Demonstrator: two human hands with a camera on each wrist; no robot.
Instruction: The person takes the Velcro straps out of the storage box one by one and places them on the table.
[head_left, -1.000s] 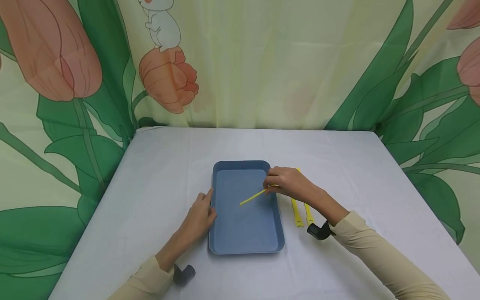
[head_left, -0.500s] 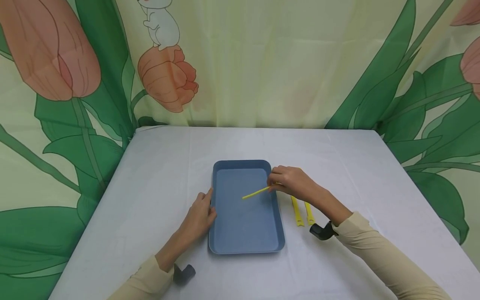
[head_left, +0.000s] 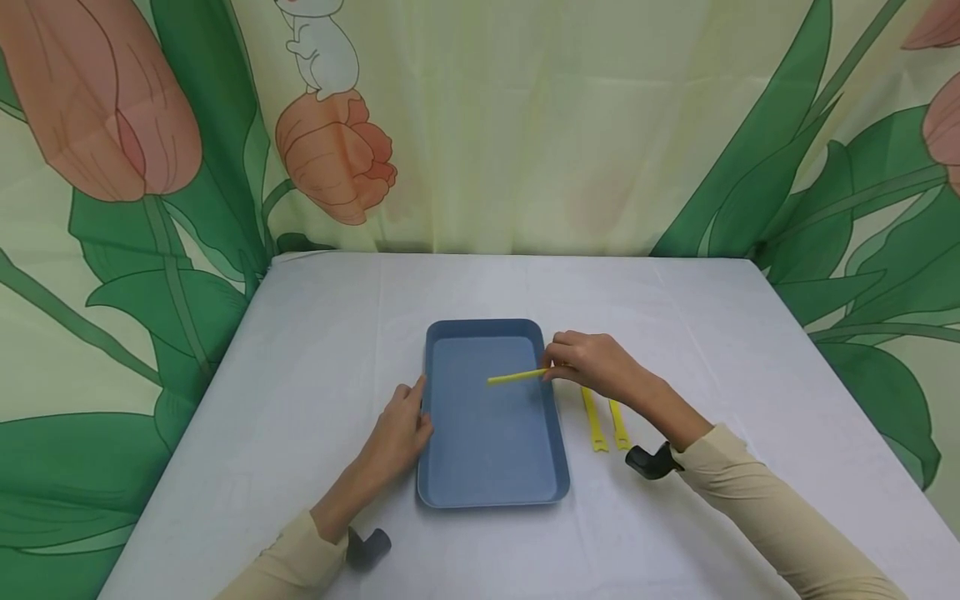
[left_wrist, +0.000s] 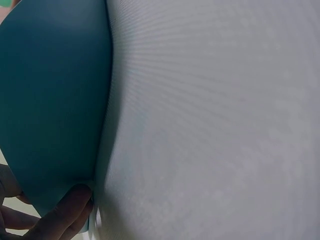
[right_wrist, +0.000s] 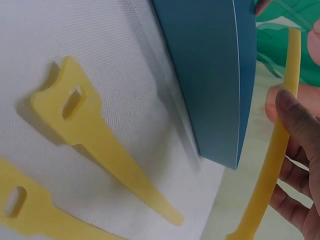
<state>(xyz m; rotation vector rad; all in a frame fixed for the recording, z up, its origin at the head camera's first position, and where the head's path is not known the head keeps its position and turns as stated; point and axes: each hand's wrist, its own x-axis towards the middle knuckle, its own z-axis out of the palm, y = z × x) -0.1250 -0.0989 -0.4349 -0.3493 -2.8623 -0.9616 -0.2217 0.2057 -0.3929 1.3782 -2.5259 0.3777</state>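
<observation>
My right hand [head_left: 588, 362] pinches a yellow strap-type cable tie [head_left: 517, 377] between thumb and fingers. The strap sticks out leftward, nearly level, over the right half of a blue tray [head_left: 491, 450]. Seen from the right wrist, the held strap [right_wrist: 270, 160] bends slightly beside the thumb. Two more yellow cable ties [head_left: 595, 425] lie on the table just right of the tray; one has a slotted wide head [right_wrist: 72, 102]. On the tray's left side, my left hand [head_left: 397, 429] grips the wall, its fingers [left_wrist: 65, 212] against the outside in the left wrist view.
A white cloth covers the table [head_left: 360, 308], and a curtain [head_left: 525, 125] printed with tulips hangs behind it. Dark wrist cameras [head_left: 652, 461] sit on both wrists, the right one close to the near ends of the lying ties.
My right hand has shifted slightly rightward, toward the tray's right rim. The strap it holds has swung from slanting down-left to nearly level. My left hand stays put on the tray.
</observation>
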